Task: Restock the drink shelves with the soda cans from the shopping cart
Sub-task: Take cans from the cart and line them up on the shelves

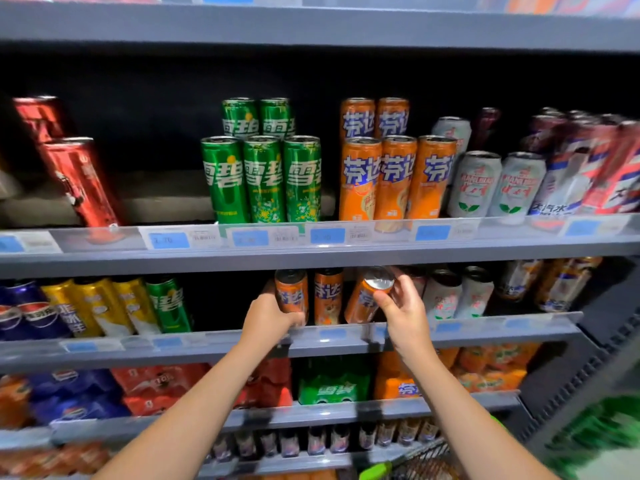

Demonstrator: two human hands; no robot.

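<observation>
Both my hands are at the second shelf [332, 336], among orange soda cans. My left hand [268, 318] grips an upright orange can [292, 292] standing at the shelf's front. My right hand [403, 306] holds another orange can [369, 294] tilted to the right, its silver top facing me. A third orange can [328, 296] stands upright between the two. On the shelf above stand rows of green cans [263, 178] and orange cans [394, 178]. The shopping cart's edge [422, 462] shows at the bottom right.
Red cans [79, 181] stand at the upper shelf's left, with a gap beside them; white cans [498, 185] stand to the right. Blue, yellow and one green can [169, 304] fill the second shelf's left. Multipacks sit on the shelves below.
</observation>
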